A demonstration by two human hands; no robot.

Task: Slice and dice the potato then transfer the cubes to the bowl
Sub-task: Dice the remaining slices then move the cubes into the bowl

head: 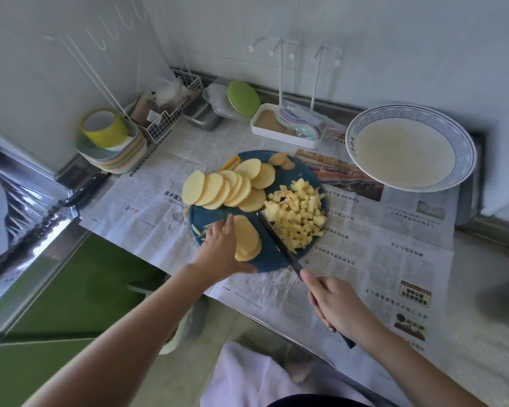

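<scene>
Stiff, likely slippery potato slices (247,239) are steadied edgewise under the flat-fingered left hand (219,249); the knife (279,243) is clasped in the right hand (335,304).

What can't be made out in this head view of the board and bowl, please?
All in the head view:
Small slice stack: partly under the left hand, slice count unclear.
Knife handle: mostly inside the right hand.
Yellow tool: mostly behind the fanned slices.
Newspaper print: too small to read.
</scene>
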